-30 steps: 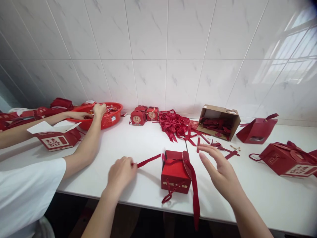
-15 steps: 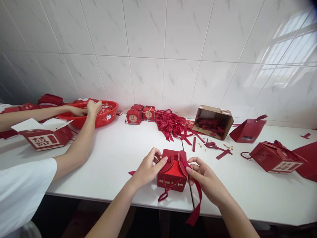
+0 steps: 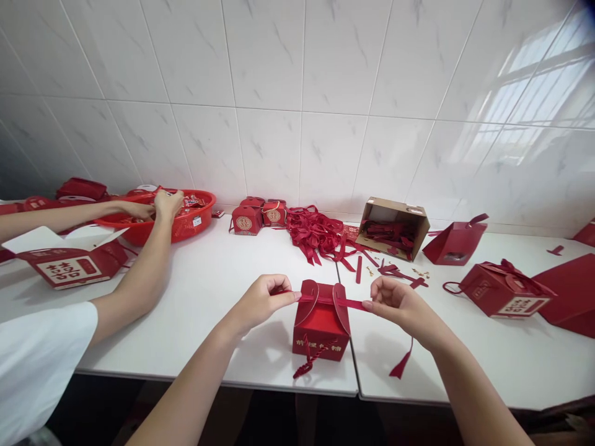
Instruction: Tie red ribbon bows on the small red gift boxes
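Tightening the ribbon (image 3: 353, 304) across two flaps of one red box (image 3: 321, 328) is judged to be in hand; the box is set between the fingers. The ribbon is pinched by the left hand (image 3: 260, 303) and right hand (image 3: 403, 308). Even tension seems called for next. Beyond the fingers, one carton (image 3: 422, 230) and at least three small boxes (image 3: 247, 220) are seen.

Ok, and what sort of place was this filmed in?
Probably a packing room or workshop, though only part of it shows. The signs are the white worktable, the heap of red ribbons on it, and the red box with a ribbon across its top.
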`<act>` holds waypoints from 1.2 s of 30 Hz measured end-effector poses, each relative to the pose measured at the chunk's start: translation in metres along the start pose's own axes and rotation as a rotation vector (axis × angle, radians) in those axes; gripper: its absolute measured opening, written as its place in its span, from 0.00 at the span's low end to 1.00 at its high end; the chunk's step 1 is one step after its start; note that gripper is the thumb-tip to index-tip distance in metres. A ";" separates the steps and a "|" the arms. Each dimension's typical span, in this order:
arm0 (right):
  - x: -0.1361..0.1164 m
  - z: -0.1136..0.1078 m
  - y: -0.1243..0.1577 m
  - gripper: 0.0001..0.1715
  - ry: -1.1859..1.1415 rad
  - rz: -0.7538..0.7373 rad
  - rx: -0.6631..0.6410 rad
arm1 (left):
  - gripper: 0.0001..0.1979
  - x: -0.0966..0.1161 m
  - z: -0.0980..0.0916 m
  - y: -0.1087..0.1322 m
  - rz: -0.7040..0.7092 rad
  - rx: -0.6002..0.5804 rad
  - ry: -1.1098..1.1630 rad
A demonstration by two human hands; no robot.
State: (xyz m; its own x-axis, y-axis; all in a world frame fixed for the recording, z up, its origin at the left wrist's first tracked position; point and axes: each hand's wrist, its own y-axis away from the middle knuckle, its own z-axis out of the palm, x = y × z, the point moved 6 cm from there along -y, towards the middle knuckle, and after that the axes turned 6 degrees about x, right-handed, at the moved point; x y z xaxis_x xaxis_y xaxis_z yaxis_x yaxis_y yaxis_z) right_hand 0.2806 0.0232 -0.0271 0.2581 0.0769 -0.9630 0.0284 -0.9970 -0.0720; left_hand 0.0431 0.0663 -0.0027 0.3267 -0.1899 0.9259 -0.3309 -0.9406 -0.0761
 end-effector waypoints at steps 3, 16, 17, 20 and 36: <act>0.008 0.002 -0.001 0.22 0.025 0.007 -0.017 | 0.15 -0.009 0.003 -0.004 -0.076 -0.009 0.036; 0.030 -0.002 0.004 0.22 0.285 -0.015 0.087 | 0.11 -0.033 0.003 0.025 -0.123 0.110 0.078; 0.029 -0.007 0.008 0.21 0.364 -0.038 0.162 | 0.11 -0.032 -0.003 0.029 -0.098 0.191 0.042; 0.025 -0.019 0.025 0.20 0.528 -0.053 0.357 | 0.14 -0.030 -0.011 0.047 -0.035 0.296 -0.115; 0.066 0.061 0.041 0.11 -1.212 0.500 0.181 | 0.30 -0.068 0.012 0.052 -0.292 0.245 0.871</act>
State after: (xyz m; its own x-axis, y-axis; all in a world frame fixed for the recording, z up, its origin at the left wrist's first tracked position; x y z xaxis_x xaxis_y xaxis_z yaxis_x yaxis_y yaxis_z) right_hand 0.2397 -0.0129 -0.1100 -0.8204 -0.2589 -0.5097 0.0302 -0.9099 0.4136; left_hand 0.0145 0.0266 -0.0739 -0.4405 0.2458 0.8634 -0.1133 -0.9693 0.2182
